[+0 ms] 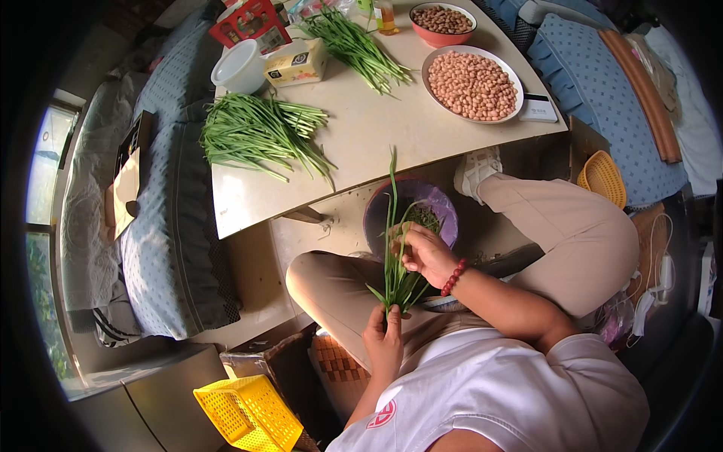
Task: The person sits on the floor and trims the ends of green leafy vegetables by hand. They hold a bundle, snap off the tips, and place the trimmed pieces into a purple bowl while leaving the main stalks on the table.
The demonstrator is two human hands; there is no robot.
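Observation:
My left hand (387, 333) grips a small bunch of garlic chives (392, 277) near its lower end, over my lap. The long leaves point up towards the table. My right hand (423, 252), with a red bead bracelet (453, 277) at the wrist, pinches some leaves of that bunch between its bent fingers. Beyond the hands, on the floor, stands a bin with a purple plastic liner (449, 212) and green scraps (422, 217) inside. On the table (361, 147) lie a large pile of chives (254, 135) at the left and another bunch (356, 48) farther back.
A bowl of pink peanuts (473, 85), a bowl of brown nuts or beans (443, 21), a white box (538, 108), a plastic tub (240, 66) and a tissue pack (296, 61) stand on the table. A yellow basket (248, 412) is at the lower left, another (603, 178) at the right.

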